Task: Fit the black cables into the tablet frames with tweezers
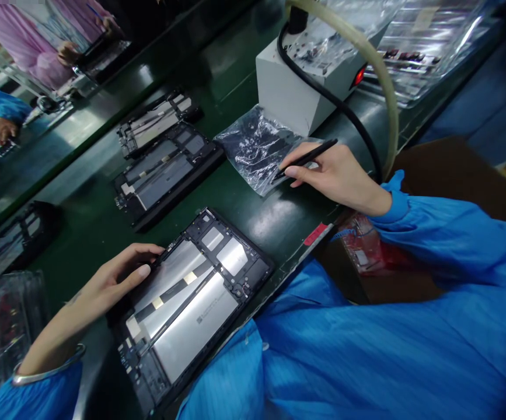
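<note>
An opened tablet (191,303) with silver battery cells lies face down at the near edge of the dark green belt. My left hand (119,274) rests on its left edge, thumb and fingertips touching the frame. My right hand (335,172) is further back to the right and grips black tweezers (307,157). The tips of the tweezers point into a clear plastic bag (255,146) of small dark parts lying on the belt.
Two more opened tablets (167,169) (156,119) lie further along the belt. A white box (300,81) with a black cable and a pale hose (379,70) stands behind the bag. Plastic trays (428,46) sit at the back right. Other people's hands (1,129) work at far left.
</note>
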### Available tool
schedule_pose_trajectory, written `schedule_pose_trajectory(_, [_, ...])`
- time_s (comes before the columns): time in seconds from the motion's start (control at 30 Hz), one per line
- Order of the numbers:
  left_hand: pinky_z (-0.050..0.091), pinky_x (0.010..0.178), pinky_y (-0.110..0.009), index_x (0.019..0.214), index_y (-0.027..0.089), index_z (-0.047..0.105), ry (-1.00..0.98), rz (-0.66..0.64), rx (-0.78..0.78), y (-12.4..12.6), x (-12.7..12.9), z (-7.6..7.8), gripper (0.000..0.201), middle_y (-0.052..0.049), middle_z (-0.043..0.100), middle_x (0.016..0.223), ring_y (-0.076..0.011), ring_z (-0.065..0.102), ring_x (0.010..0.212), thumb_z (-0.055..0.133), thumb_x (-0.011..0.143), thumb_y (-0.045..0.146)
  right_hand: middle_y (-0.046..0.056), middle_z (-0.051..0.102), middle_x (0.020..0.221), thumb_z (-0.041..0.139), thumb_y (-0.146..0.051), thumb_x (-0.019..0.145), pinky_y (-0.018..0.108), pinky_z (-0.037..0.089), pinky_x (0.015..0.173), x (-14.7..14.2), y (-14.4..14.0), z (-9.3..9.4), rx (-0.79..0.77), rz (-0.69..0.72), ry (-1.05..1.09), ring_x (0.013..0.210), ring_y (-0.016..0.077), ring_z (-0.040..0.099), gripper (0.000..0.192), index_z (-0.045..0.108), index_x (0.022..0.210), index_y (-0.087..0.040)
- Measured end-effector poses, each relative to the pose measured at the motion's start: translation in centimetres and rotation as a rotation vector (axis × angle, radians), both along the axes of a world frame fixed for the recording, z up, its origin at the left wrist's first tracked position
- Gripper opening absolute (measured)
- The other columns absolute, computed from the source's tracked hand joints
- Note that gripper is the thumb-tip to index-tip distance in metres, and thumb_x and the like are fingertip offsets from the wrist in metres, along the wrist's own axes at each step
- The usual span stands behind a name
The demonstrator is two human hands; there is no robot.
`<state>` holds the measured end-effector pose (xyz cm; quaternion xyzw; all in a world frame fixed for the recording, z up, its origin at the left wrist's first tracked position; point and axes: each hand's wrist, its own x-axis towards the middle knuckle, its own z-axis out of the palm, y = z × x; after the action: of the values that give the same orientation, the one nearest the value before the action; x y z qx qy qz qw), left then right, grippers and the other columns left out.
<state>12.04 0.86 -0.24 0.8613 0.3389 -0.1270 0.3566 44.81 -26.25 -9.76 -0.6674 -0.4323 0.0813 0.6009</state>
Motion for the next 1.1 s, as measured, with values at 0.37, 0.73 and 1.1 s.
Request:
schedule_pose_trajectory(0.37, [0.050,0.106,-0.036,0.121,0.041,0.063,-0.007,-0.002,0.000,-0.2,0.1,0.2,0.034,0.006,0.066,0.128,-0.0264,0.061,0.121,0.059,0.096,0.064,0.002,0.074,0.098,0.079,-0.061,0.087,0.031,0.063,0.060,-0.3,0.1,0.3,0.028,-0.029,0.004,0.070,0.0164,0.069,0.038,0.080,0.096,-0.024])
schedule_pose_trajectory(0.73, [0.051,0.109,-0.039,0.121,0.042,0.062,-0.040,-0.047,0.048,0.1,-0.2,-0.2,0.031,0.006,0.067,0.129,-0.0267,0.062,0.122,0.059,0.097,0.061,0.002,0.077,0.105,0.070,-0.039,0.099,0.037,0.056,0.084,-0.5,-0.7,0.5,-0.096,-0.005,-0.295,0.088,0.0206,0.071,0.013,0.076,0.101,-0.027])
schedule_pose_trajectory(1.1, [0.051,0.112,-0.038,0.131,0.033,0.057,0.024,-0.209,0.213,1.2,0.5,0.8,0.040,0.000,0.070,0.137,-0.0252,0.066,0.127,0.048,0.101,0.058,0.003,0.071,0.088,0.085,-0.056,0.084,0.028,0.064,0.065,-1.2,-1.9,0.8,0.148,-0.092,0.229,0.076,0.0167,0.070,0.038,0.077,0.090,-0.020])
